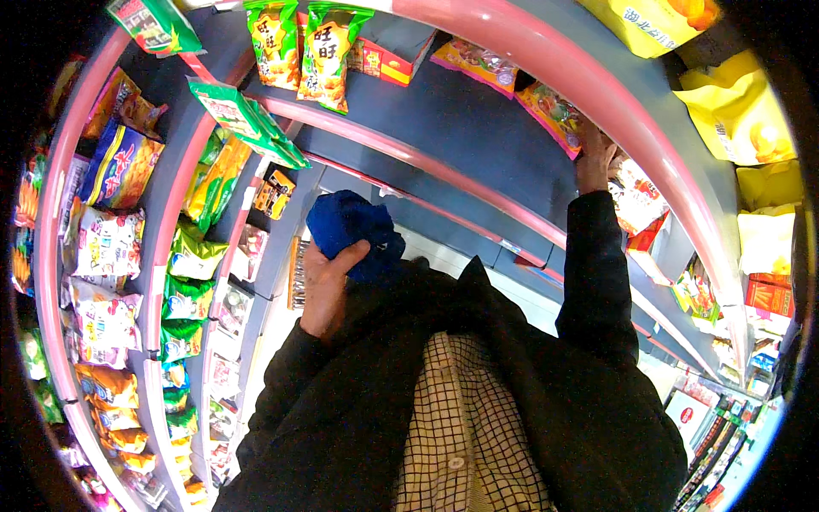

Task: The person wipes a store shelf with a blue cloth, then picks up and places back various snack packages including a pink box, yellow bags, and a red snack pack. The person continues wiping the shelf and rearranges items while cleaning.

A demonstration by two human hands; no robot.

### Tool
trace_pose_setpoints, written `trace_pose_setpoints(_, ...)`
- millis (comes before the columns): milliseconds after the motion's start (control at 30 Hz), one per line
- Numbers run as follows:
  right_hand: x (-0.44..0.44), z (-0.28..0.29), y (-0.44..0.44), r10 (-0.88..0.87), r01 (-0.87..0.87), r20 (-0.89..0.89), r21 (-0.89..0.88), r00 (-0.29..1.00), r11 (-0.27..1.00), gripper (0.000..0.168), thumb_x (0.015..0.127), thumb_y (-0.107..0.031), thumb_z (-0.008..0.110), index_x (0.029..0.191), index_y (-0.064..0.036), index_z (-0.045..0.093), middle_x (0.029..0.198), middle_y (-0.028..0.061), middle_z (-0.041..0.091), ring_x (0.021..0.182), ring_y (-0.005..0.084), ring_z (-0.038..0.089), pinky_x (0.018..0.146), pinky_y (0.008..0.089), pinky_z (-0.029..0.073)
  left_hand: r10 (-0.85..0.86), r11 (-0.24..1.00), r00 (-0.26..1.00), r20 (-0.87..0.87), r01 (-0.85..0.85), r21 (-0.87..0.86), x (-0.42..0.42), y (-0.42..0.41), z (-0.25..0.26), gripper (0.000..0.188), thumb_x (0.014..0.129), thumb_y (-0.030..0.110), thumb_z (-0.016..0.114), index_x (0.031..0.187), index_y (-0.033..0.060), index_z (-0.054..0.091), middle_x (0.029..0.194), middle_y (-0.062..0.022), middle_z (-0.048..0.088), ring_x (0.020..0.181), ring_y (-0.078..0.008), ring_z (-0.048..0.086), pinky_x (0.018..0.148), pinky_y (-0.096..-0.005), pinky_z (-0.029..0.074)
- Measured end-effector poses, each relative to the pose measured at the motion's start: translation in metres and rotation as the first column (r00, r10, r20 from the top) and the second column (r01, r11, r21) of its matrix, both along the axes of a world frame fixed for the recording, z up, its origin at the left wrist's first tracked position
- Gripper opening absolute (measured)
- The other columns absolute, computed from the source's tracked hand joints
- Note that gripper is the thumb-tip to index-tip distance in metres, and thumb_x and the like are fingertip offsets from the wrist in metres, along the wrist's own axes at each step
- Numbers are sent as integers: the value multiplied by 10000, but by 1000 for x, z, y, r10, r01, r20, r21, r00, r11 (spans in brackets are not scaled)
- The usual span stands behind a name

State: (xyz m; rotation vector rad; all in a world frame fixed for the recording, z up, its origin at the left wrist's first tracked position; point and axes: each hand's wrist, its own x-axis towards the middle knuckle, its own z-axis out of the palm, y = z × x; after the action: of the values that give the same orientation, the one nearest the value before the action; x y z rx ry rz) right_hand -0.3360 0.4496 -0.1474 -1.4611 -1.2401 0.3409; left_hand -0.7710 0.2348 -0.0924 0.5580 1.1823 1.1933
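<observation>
My left hand (pixel 331 281) grips a bunched blue cloth (pixel 349 227) in front of my dark jacket, its thumb pressed over the fabric. Stretched out to the right, my right hand (pixel 595 157) is on a grey shelf (pixel 435 128), just under a curved pink shelf rail (pixel 595 83). Beside its fingers lies an orange and pink snack bag (pixel 551 118); a white and red packet (pixel 638 195) is at its other side. The rail and shadow partly hide those fingertips, so whether they hold the bag is unclear. Another orange and pink bag (pixel 480 64) lies farther left along the shelf.
Two green and yellow snack bags (pixel 329 57) stand by an open red carton (pixel 387 61). Green packets (pixel 246 121) stick out from the left shelf corner. Shelves of snack bags (pixel 109 243) line the left. Yellow bags (pixel 742 115) fill the upper right shelf.
</observation>
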Motion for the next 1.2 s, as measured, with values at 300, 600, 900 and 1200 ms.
trace_pose_setpoints(300,14,-26,-1,88,-43,-434,112,897,993,342,901,-80,712,1222,-24,609,1132,100,689,1017,219,685,835,357,583,14,999,1000,14,-15,47,4,-2,-17,464,853,60,707,1296,25,574,1127,-100,692,991,-205,677,881,-345,550)
trace_pose_setpoints(600,-53,22,-65,268,-269,-747,123,609,955,251,961,-162,649,1167,-19,631,1133,85,698,1058,195,662,951,389,525,-4,997,942,337,-22,72,4,1,1,530,1035,454,465,1334,23,539,1236,-159,647,1111,-257,640,954,-418,520)
trace_pose_setpoints(900,-118,46,-126,277,-475,-840,25,467,880,439,913,-189,708,1278,1,553,1205,86,672,1087,203,661,988,396,526,-185,927,947,-262,256,273,-7,36,18,517,864,23,587,1374,96,540,1291,-141,569,1128,-211,566,922,-336,502)
trace_pose_setpoints(1200,-169,88,-148,441,-705,-632,-247,637,664,502,855,-228,779,1262,-3,589,1160,79,681,1053,161,634,957,346,511,-592,673,710,-381,696,251,-9,86,12,579,888,227,754,1356,-23,524,1220,-88,643,1034,-151,626,896,-330,513)
